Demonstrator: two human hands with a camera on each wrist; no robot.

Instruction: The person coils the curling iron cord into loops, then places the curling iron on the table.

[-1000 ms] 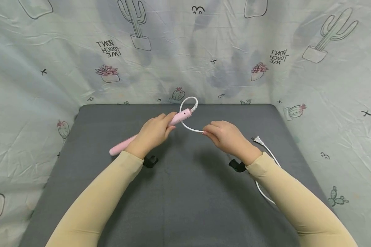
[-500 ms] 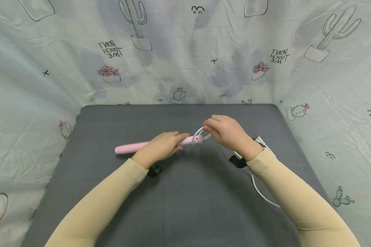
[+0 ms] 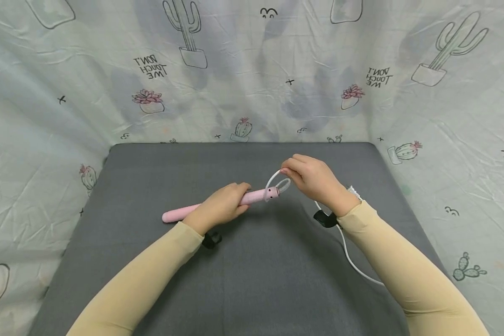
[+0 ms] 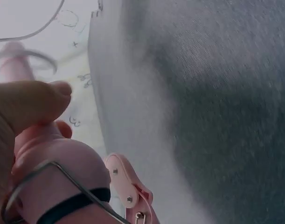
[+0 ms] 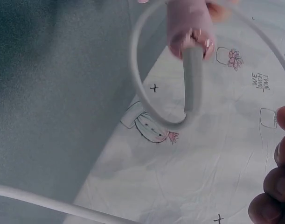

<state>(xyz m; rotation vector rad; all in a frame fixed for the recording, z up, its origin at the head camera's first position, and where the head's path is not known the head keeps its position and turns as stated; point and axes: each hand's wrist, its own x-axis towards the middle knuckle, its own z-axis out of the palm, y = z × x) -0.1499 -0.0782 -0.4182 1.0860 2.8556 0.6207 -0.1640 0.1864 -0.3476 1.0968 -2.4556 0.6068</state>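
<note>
A pink curling iron (image 3: 177, 214) lies across the left half of the head view, its handle end pointing right and slightly up. My left hand (image 3: 220, 205) grips it round the handle; in the left wrist view the thumb (image 4: 35, 102) lies over the handle. The rounded body, wire stand and a hinged lever (image 4: 123, 182) show there too. My right hand (image 3: 317, 179) pinches the white cord (image 3: 272, 178), which loops from the handle's tip across the handle. In the right wrist view the cord curves round the handle end (image 5: 191, 23); the pinching fingertips are partly out of frame.
The white plug (image 3: 353, 190) lies on the grey table (image 3: 252, 280), partly behind my right forearm. More cord (image 3: 353, 263) runs under that arm. A cactus-print cloth (image 3: 252, 70) hangs behind and beside the table.
The curling iron has turned flatter and its handle end has shifted right and down. My right hand has risen slightly rightward, bringing the cord across the handle in a smaller loop.
</note>
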